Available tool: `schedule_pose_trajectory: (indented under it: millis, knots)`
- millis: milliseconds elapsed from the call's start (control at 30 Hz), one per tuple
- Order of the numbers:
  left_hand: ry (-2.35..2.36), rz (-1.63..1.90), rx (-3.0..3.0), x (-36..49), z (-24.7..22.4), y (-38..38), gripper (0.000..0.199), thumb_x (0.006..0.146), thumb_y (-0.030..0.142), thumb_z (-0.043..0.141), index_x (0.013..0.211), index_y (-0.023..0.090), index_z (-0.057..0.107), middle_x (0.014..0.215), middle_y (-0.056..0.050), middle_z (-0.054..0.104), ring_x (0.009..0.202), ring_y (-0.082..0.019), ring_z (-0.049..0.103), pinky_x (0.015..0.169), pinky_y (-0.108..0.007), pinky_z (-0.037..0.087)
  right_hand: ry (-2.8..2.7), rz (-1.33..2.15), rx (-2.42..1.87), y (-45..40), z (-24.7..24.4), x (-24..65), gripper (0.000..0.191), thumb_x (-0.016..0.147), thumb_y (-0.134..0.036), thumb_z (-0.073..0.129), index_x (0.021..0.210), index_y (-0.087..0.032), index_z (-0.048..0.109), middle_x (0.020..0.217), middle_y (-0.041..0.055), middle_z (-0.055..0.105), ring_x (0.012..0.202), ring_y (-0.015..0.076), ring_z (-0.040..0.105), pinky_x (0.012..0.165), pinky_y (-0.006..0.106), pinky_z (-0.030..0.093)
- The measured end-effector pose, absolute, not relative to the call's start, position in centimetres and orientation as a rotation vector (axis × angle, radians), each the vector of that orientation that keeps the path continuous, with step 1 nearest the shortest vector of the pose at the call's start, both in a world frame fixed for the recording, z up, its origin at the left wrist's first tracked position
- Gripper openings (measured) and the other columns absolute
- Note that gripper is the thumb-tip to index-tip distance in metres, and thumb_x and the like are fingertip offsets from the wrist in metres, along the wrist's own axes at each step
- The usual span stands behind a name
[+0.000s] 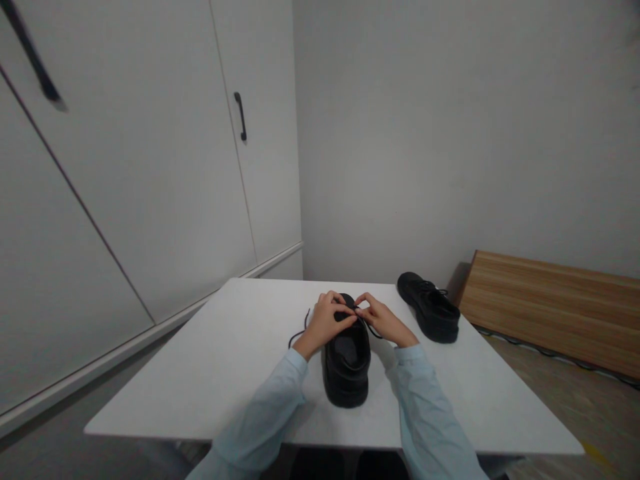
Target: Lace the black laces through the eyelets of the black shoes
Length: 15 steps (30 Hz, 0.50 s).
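A black lace-up shoe (347,370) stands on the white table (240,373), its heel toward me and its toe pointing away. Over its front part, my left hand (329,322) pinches a black shoelace from the left side. My right hand (381,319) pinches the lace from the right, its fingertips close to those of the left. One loose lace end (296,337) hangs out left of my left hand, and another stretch shows below my right hand. The knot area is mostly hidden by my fingers.
A second black shoe (433,310), laces in place, stands at the table's back right edge. Beyond it, a wood-grain board (550,307) leans near the grey wall (425,133). White cabinets (150,147) with dark handles rise on the left.
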<state>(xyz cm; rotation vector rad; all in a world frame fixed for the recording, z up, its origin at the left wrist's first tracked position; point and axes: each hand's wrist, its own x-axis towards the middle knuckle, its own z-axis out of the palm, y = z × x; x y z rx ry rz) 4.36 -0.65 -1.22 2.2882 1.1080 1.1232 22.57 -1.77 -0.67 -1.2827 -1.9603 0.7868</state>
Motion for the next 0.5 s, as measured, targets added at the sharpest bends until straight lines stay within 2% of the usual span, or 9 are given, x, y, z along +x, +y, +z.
schedule_pose_trajectory:
  millis: [300,500]
  knots:
    - [1.211,1.063,2.271,5.2,-2.2,-0.8,0.015,0.068,0.028,0.073,0.082,0.022,0.071,0.097,-0.004,0.054,0.096,-0.022,0.05,0.086,-0.039,0.04,-1.957,0.778,-1.262,-1.7,-0.8,22.4,0.02,0.084,-0.037,0.05,0.095,-0.02,0.049,0.05,-0.0089,0.043,0.047,0.0099,0.037,0.048,0.02,0.025]
    - [1.167,1.153,2.252,5.5,-2.1,-1.2,0.004,0.071,0.022,0.07,0.072,0.02,0.067,0.098,-0.004,0.055,0.099,-0.022,0.049,0.089,-0.038,0.038,-1.913,0.704,-1.305,-1.5,-0.7,22.9,0.029,0.08,-0.046,0.057,0.089,-0.019,0.055,0.051,-0.007,0.046,0.048,0.011,0.041,0.049,0.022,0.03]
